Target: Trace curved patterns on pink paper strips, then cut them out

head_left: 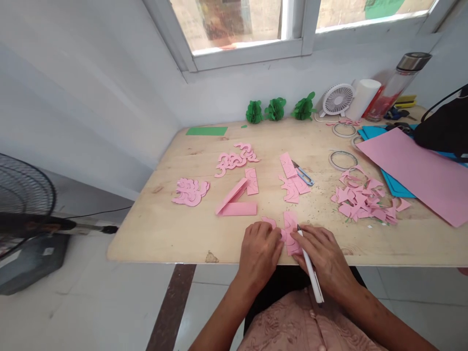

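Observation:
At the table's front edge my right hand (323, 253) is closed around a white pen (311, 273), its dark tip pointing away from me. Those fingers also touch a folded pink paper strip (290, 222). My left hand (259, 251) has its fingers bent and pressed on a curved pink paper cutout (269, 222), which lies against the strip; the hand hides much of it. Farther back lie marked pink strips (288, 165), more cut pieces (291, 189) and blue-handled thread snips (303, 174). A folded pink strip (239, 208) rests left of centre.
Pink cutouts lie in a stack (190, 191) and a loose group (236, 158). Pink scraps (361, 200) and tape rolls (342, 160) are to the right, near a large pink sheet (420, 175). Green paper figures (276, 109), a small fan (338, 99) and a bottle (395, 87) line the wall.

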Demonstrator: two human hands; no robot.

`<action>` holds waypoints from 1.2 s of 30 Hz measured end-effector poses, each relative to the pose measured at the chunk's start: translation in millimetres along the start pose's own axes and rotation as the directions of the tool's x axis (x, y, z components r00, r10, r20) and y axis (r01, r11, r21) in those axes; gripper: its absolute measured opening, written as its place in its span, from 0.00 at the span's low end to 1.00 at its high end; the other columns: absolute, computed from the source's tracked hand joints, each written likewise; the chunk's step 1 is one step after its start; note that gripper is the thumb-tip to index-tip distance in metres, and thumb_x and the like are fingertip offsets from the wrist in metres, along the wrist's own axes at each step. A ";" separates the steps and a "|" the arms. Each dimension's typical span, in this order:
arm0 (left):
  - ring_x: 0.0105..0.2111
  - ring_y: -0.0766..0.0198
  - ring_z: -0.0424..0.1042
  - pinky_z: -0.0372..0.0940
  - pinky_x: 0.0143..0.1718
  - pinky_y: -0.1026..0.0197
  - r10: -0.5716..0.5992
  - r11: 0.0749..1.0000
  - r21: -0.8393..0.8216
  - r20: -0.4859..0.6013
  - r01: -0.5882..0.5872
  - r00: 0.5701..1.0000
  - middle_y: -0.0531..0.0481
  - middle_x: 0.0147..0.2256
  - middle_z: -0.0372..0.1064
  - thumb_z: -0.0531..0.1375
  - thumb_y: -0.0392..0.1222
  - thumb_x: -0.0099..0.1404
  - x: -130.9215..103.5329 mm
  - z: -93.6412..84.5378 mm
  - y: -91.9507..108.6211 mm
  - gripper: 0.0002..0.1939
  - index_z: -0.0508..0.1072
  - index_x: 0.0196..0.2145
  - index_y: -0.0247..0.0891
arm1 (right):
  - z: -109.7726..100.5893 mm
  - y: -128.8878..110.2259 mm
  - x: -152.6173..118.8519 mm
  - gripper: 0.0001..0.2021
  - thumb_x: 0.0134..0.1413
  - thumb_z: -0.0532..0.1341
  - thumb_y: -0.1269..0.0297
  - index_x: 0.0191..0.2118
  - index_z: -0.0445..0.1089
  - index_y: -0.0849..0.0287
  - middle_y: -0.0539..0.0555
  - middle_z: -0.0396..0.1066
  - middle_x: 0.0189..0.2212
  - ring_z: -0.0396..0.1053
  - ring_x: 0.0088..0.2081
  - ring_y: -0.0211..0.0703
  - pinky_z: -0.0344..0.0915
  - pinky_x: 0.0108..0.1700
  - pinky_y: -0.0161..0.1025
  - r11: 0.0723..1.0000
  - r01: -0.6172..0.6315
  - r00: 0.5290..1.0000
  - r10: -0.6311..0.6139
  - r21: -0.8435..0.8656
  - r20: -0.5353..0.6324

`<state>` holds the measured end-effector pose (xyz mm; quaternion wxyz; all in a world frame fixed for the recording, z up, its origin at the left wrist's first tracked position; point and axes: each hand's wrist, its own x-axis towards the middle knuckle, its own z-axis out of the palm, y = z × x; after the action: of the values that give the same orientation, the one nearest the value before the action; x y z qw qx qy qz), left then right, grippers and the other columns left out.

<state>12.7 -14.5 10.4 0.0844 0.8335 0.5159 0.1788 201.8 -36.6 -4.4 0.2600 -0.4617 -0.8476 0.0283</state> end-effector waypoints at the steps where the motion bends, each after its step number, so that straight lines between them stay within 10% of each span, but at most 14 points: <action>1: 0.39 0.57 0.65 0.61 0.42 0.54 0.022 1.000 0.012 -0.003 -0.022 1.000 0.47 0.37 0.66 0.55 0.34 0.65 -0.5 -0.2 -1.9 0.04 0.69 0.37 0.39 | 0.1 2.2 0.7 0.17 0.60 0.57 0.68 0.55 0.65 0.59 0.60 0.74 0.46 0.67 0.53 0.53 0.61 0.52 0.53 1.000 0.007 1.000 -0.007 -0.012 -0.003; 8: 0.36 0.59 0.66 0.62 0.38 0.58 0.138 0.989 0.056 -0.078 -0.134 0.987 0.48 0.34 0.66 0.53 0.30 0.65 -6.7 3.3 -13.8 0.08 0.69 0.37 0.39 | -2.0 15.1 3.4 0.14 0.61 0.57 0.70 0.51 0.69 0.63 0.61 0.75 0.42 0.69 0.48 0.52 0.62 0.50 0.51 0.989 0.107 0.994 -0.108 -0.106 -0.002; 16: 0.36 0.58 0.64 0.58 0.37 0.57 -0.005 1.000 -0.028 -0.085 0.003 0.996 0.48 0.34 0.66 0.56 0.31 0.64 -8.9 2.1 -7.8 0.05 0.69 0.35 0.39 | -6.6 17.9 8.1 0.12 0.62 0.55 0.70 0.50 0.68 0.60 0.58 0.75 0.40 0.69 0.44 0.47 0.62 0.46 0.46 0.977 0.213 0.976 -0.213 -0.012 0.044; 27: 0.36 0.59 0.63 0.57 0.38 0.56 -0.102 0.989 -0.113 -0.053 0.096 0.993 0.50 0.34 0.67 0.56 0.28 0.62 -6.2 -0.1 -0.9 0.08 0.69 0.32 0.40 | -9.9 11.1 29.6 0.11 0.59 0.54 0.75 0.44 0.69 0.59 0.54 0.71 0.31 0.66 0.35 0.44 0.59 0.39 0.43 0.983 0.148 0.962 -0.170 0.111 0.216; 36: 0.35 0.60 0.64 0.58 0.39 0.55 -0.103 0.980 -0.183 -0.108 0.082 0.989 0.50 0.32 0.66 0.57 0.28 0.61 -9.0 3.1 -0.5 0.07 0.68 0.29 0.39 | -20.4 35.0 36.3 0.11 0.60 0.55 0.70 0.47 0.67 0.58 0.55 0.73 0.33 0.68 0.36 0.45 0.60 0.38 0.42 0.991 0.057 0.994 -0.067 0.124 0.085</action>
<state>9.9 -22.2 5.5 0.1367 0.7857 0.5402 0.2685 222.3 8.5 18.1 0.2502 -0.4166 -0.8690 0.0925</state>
